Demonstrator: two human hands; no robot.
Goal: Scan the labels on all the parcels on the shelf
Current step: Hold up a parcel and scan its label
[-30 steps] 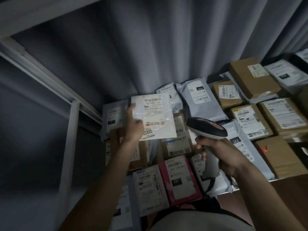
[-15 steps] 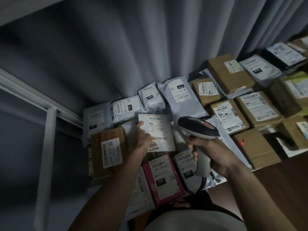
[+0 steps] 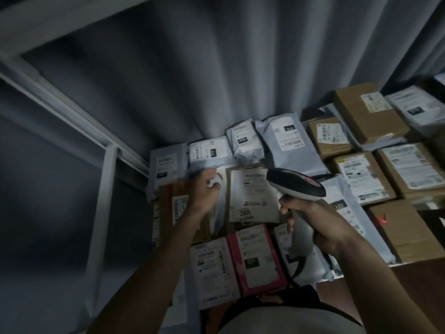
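Grey scanner [image 3: 297, 186] in right grip [image 3: 320, 222]; left grip [image 3: 207, 189] pinches white mailer's [image 3: 220, 203] edge.

Parcels: grey poly mailers [image 3: 286, 143], brown cartons [image 3: 366, 112], one pink parcel [image 3: 256, 257]; labels up, packed touching on shelf.
Scanner [image 3: 297, 186]: grey handheld, above parcels.

label text [image 3: 252, 189]: motion blur, mostly unreadable
left hand [image 3: 204, 192]: fingers partly hidden in white wrap
scanner [image 3: 295, 184]: grip covered by right hand [image 3: 310, 221]
right-edge parcels [image 3: 420, 109]: cut off by frame
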